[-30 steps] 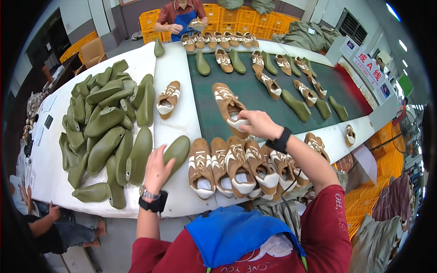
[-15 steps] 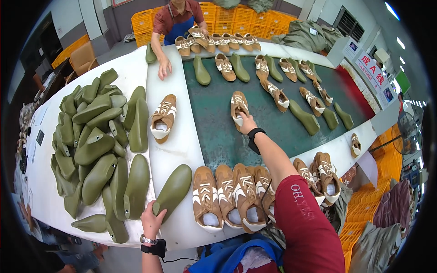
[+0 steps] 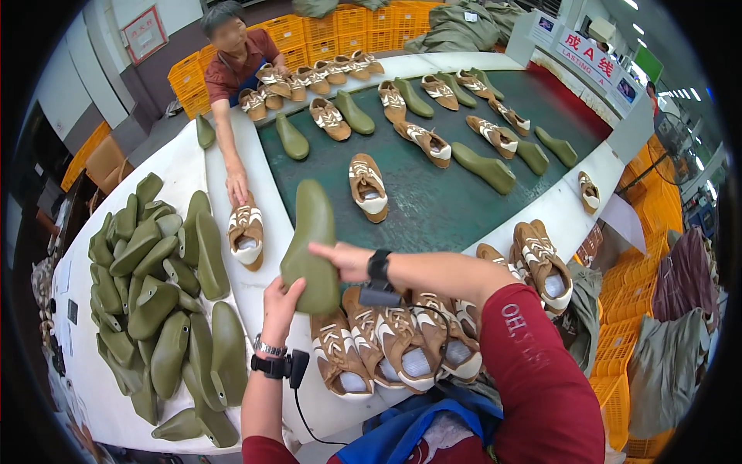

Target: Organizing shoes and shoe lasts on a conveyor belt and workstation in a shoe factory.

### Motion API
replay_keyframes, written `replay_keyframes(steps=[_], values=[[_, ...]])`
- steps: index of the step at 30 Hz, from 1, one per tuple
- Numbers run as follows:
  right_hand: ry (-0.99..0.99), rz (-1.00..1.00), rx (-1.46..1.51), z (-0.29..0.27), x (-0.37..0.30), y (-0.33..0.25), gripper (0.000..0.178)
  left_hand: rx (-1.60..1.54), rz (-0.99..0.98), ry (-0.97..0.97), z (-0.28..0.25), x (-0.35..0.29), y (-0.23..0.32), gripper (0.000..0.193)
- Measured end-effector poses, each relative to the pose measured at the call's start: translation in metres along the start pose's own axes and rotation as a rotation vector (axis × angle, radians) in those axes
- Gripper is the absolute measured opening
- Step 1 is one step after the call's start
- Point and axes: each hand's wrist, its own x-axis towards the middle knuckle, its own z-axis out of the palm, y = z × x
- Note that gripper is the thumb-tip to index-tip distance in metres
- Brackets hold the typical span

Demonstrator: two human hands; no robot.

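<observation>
A green shoe last [image 3: 311, 216] stands raised over the near edge of the table, its toe pointing away from me. My left hand [image 3: 281, 308] is closed round its lower left side. From the right, my right hand [image 3: 346, 261] reaches it, thumb laid across its face and the other fingers mostly hidden. Beyond it, a brown and white sneaker [image 3: 367, 188] lies on the dark green belt. At the left, a co-worker's hand [image 3: 237, 185] touches another brown sneaker [image 3: 246, 234] on the white border.
Many green lasts [image 3: 158, 286] are heaped on the white table at left. A row of sneakers [image 3: 402, 344] sits below my right forearm. More sneakers and lasts lie along the far belt [image 3: 417, 197]. Orange crates [image 3: 618, 309] stack at right. A co-worker [image 3: 241, 58] leans in.
My left hand has lifted the last from the near border. My right hand has let go of the sneaker on the belt and come back to the last. The co-worker's hand has reached the left sneaker.
</observation>
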Motion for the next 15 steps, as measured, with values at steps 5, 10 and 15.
replay_keyframes(steps=[5, 10, 15], values=[[0.079, -0.105, 0.251, -0.088, -0.043, -0.054, 0.056, -0.049, 0.087, -0.226, 0.052, -0.020, 0.050, 0.038], [0.469, -0.067, -0.124, -0.195, -0.077, -0.098, 0.055, 0.141, -0.016, -0.127, 0.026, -0.060, 0.018, 0.036], [0.810, 0.174, -1.362, -0.240, -0.069, -0.075, 0.099, 0.360, -0.061, 0.113, 0.000, -0.120, -0.032, 0.036]])
